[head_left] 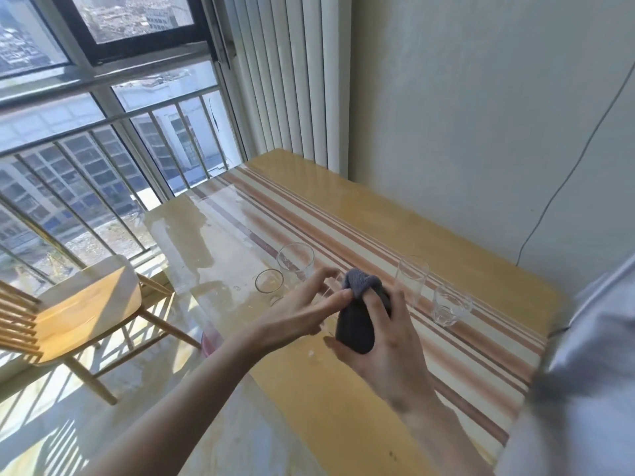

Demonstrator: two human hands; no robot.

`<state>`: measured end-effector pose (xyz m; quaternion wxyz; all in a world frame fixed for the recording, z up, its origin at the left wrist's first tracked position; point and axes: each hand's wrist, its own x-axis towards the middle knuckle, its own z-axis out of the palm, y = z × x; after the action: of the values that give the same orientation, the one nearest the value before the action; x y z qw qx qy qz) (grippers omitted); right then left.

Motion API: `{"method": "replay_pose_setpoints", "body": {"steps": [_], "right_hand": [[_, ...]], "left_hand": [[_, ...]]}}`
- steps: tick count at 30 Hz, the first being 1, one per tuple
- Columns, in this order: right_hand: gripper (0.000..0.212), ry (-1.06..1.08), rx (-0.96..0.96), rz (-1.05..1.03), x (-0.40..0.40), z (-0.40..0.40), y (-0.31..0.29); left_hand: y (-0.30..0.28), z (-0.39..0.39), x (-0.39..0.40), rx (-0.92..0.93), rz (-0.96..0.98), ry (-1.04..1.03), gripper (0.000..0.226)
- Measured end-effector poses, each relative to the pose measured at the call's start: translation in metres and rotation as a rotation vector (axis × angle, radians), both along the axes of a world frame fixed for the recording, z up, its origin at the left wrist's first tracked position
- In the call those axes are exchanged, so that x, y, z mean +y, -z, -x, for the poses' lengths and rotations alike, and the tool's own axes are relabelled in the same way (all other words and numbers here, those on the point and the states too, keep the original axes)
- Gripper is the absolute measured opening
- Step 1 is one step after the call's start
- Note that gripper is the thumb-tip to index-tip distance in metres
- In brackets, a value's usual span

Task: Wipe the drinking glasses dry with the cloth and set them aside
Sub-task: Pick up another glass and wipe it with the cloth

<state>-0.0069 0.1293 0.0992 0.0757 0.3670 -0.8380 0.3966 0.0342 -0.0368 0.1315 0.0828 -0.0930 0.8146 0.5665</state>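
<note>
Both hands meet above the middle of the desk (pixel 360 400), working on one glass. The left hand (pixel 302 312) curls its fingers around a clear glass (pixel 329 297) that is hard to make out against the desk; the index finger reaches to the cloth. The right hand (pixel 381 341) grips a dark grey cloth (pixel 359 321), bunched and pressed against the glass, with a lighter fold sticking up at 12 o'clock.

Four other glasses stand upright on the desk. At 10 o'clock from the hands is a short glass (pixel 269 281), and just beyond it, at 11 o'clock, a wider tumbler (pixel 295 264). At 2 o'clock stands a tall narrow glass (pixel 410 280), and at 3 o'clock a short faceted glass (pixel 450 309), both on the striped runner (pixel 343 214). A wooden chair (pixel 86 310) sits at 9 o'clock, beside the window (pixel 103 132).
</note>
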Motion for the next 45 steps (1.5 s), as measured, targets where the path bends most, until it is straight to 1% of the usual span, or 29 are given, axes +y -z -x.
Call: {"method": "replay_pose_setpoints", "body": {"steps": [2, 3, 4, 6, 8, 11, 13, 15, 19, 20, 21, 22, 23, 24, 25, 26, 28, 29, 31, 34, 35, 36, 38, 39, 40, 41, 42, 43, 45], "right_hand": [[0.088, -0.027, -0.065, -0.09, 0.003, 0.01, -0.005], [0.093, -0.062, -0.148, -0.116, 0.005, 0.015, -0.009], [0.094, -0.101, -0.258, -0.121, 0.007, 0.023, -0.012], [0.086, -0.192, -0.512, -0.055, 0.008, 0.036, -0.019], [0.08, -0.28, -0.725, 0.037, 0.012, 0.046, -0.022], [0.083, -0.327, -0.84, 0.04, 0.018, 0.052, -0.021], [0.081, -0.293, -0.811, 0.057, 0.02, 0.045, -0.017], [0.077, -0.203, -0.667, 0.031, 0.019, 0.032, -0.012], [0.084, -0.031, -0.155, -0.111, 0.016, 0.014, 0.002], [0.085, -0.009, -0.086, -0.148, 0.016, 0.013, 0.003], [0.086, -0.002, -0.063, -0.176, 0.016, 0.013, 0.002], [0.089, -0.011, -0.075, -0.198, 0.017, 0.015, 0.0], [0.092, -0.031, -0.133, -0.218, 0.018, 0.02, -0.002], [0.095, -0.065, -0.245, -0.23, 0.019, 0.025, -0.006], [0.095, -0.113, -0.401, -0.214, 0.02, 0.033, -0.012], [0.093, -0.171, -0.565, -0.162, 0.022, 0.04, -0.017], [0.083, -0.297, -0.83, -0.059, 0.028, 0.055, -0.026], [0.078, -0.35, -0.917, -0.037, 0.031, 0.059, -0.029], [0.069, -0.411, -0.99, 0.014, 0.036, 0.059, -0.028], [0.066, -0.341, -1.028, 0.166, 0.038, 0.047, -0.013], [0.066, -0.28, -0.978, 0.176, 0.037, 0.041, -0.008], [0.067, -0.214, -0.851, 0.133, 0.036, 0.035, -0.003], [0.073, -0.089, -0.399, -0.038, 0.033, 0.027, 0.004], [0.076, -0.049, -0.203, -0.088, 0.032, 0.025, 0.007], [0.079, -0.036, -0.112, -0.102, 0.031, 0.024, 0.008], [0.081, -0.04, -0.108, -0.099, 0.032, 0.025, 0.007], [0.085, -0.059, -0.16, -0.093, 0.034, 0.027, 0.006], [0.089, -0.091, -0.267, -0.095, 0.037, 0.032, 0.003], [0.094, -0.19, -0.597, -0.084, 0.042, 0.048, -0.008]], "left_hand": [[0.002, 0.003, 0.003, 0.044, -0.014, 0.009, 0.043], [0.003, 0.003, 0.003, 0.064, -0.015, 0.029, 0.042], [0.005, 0.004, 0.004, 0.088, -0.028, 0.052, 0.046], [0.01, 0.008, 0.003, 0.137, -0.051, 0.088, 0.062], [0.013, 0.009, 0.002, 0.186, -0.036, 0.129, 0.064], [0.018, 0.007, 0.002, 0.182, 0.007, 0.199, 0.056], [0.017, 0.005, 0.004, 0.098, -0.003, 0.219, 0.059], [0.014, 0.006, 0.006, -0.009, 0.008, 0.201, 0.065], [0.001, 0.015, 0.009, -0.129, 0.08, 0.11, 0.044], [-0.001, 0.015, 0.009, -0.133, 0.089, 0.106, 0.042], [-0.001, 0.015, 0.01, -0.121, 0.084, 0.111, 0.037], [-0.002, 0.013, 0.012, -0.095, 0.066, 0.118, 0.031], [-0.001, 0.011, 0.012, -0.057, 0.042, 0.135, 0.03], [0.0, 0.011, 0.013, -0.011, 0.036, 0.151, 0.037], [0.002, 0.01, 0.013, 0.036, 0.061, 0.161, 0.049], [0.004, 0.01, 0.013, 0.082, 0.095, 0.169, 0.057], [0.007, 0.008, 0.014, 0.167, 0.106, 0.172, 0.055], [0.008, 0.009, 0.015, 0.197, 0.111, 0.18, 0.05], [0.011, 0.008, 0.016, 0.223, 0.129, 0.215, 0.046], [0.009, 0.01, 0.017, 0.148, 0.126, 0.244, 0.049], [0.009, 0.012, 0.018, 0.096, 0.132, 0.23, 0.051], [0.007, 0.014, 0.02, 0.034, 0.138, 0.197, 0.054], [0.006, 0.019, 0.024, -0.061, 0.143, 0.127, 0.055], [0.006, 0.021, 0.025, -0.074, 0.129, 0.104, 0.053], [0.006, 0.023, 0.026, -0.072, 0.103, 0.088, 0.051], [0.006, 0.024, 0.026, -0.053, 0.085, 0.085, 0.051], [0.007, 0.024, 0.026, -0.018, 0.099, 0.1, 0.053], [0.008, 0.023, 0.025, 0.031, 0.136, 0.127, 0.055], [0.009, 0.019, 0.025, 0.127, 0.164, 0.18, 0.054]]}}
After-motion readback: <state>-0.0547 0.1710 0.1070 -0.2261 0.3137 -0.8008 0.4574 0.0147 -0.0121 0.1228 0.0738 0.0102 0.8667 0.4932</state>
